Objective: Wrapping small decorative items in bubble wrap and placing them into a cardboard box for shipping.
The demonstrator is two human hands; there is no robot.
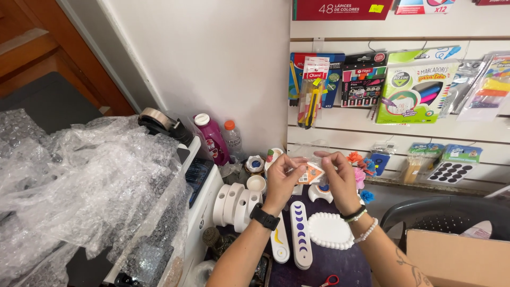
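Note:
My left hand (280, 180) and my right hand (340, 178) are raised together above a dark tabletop (340, 266). Between their fingertips they pinch a small orange and white packet (311, 172). A black watch sits on my left wrist and bead bracelets on my right. Below the hands lie a white oval scalloped tray (330, 230), a long white strip with purple moon shapes (300, 234) and a shorter white strip with a yellow crescent (279, 243). A row of white round pieces (235, 203) stands just left of my left forearm.
A heap of bubble wrap (79, 180) fills the left side, with a tape dispenser (159, 122) behind it. A magenta bottle (211, 138) and a clear bottle (232, 139) stand by the wall. Packaged markers hang on the slat wall (398, 127). Red-handled scissors (329, 280), a cardboard box (457, 258) and a dark chair (446, 212) sit nearby.

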